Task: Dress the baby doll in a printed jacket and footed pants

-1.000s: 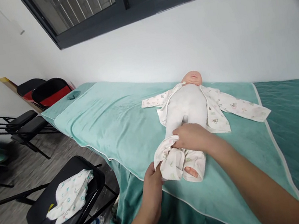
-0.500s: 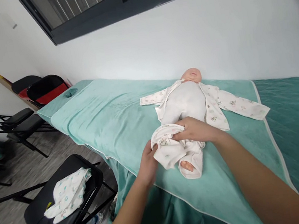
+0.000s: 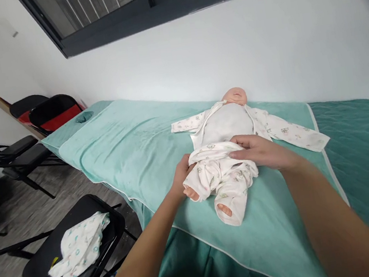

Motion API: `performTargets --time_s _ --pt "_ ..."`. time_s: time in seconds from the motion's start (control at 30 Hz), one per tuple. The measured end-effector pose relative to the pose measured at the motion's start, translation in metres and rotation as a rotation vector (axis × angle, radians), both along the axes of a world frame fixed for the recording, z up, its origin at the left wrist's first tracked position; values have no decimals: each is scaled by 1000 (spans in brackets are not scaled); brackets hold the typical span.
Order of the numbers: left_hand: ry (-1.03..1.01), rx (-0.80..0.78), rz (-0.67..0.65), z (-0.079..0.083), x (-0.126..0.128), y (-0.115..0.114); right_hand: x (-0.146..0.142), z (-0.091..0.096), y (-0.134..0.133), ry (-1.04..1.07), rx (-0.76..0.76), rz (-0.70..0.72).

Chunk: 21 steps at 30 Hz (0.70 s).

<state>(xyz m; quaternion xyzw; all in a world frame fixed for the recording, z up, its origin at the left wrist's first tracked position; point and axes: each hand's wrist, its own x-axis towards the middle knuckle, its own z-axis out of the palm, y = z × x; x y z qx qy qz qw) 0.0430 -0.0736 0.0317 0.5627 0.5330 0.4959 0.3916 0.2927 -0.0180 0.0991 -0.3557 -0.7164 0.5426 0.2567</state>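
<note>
A baby doll (image 3: 226, 123) lies on its back with its head toward the wall, on a pale green sheet. An open white printed jacket (image 3: 282, 127) is on its arms, over a plain white body. White printed baby pants (image 3: 230, 182) cover both legs, and both feet poke out of the cuffs. My left hand (image 3: 183, 175) grips the pants' waistband at the doll's left-hand side in view. On the opposite side my right hand (image 3: 259, 150) pinches the same waistband, thumb on top. Some fingertips are hidden by cloth.
The green-covered massage bed (image 3: 110, 154) runs along the white wall below a dark window frame (image 3: 159, 15). At lower left, a black folding chair (image 3: 91, 212) bears a folded white printed cloth (image 3: 82, 246). More black and red chairs (image 3: 58, 113) stand farther back.
The waistband has been drawn up from the legs toward the doll's belly. A second foot now shows at the left cuff. My right hand has moved right, to the far side of the waistband.
</note>
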Motion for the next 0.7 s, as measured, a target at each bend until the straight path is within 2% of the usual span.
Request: performTargets --time_s 0.13,0.23,0.4,0.47,0.53,0.63,0.7 --pt "68 0 18 -3 0 3 12 -11 7 61 -92 -119" --pt "102 -4 28 -6 1 -7 7 -19 9 88 -56 -211" --pt "-22 22 118 -18 0 -45 -7 -27 10 192 116 -485" --pt "73 44 139 -25 0 -65 -10 -30 11 224 198 -612" --pt "257 75 77 -30 1 -82 -12 -32 12 240 248 -703" --pt "462 80 -17 -32 5 -96 -11 -35 12 203 216 -667" --pt "478 50 -40 -28 6 -98 -10 -38 12 170 189 -607"
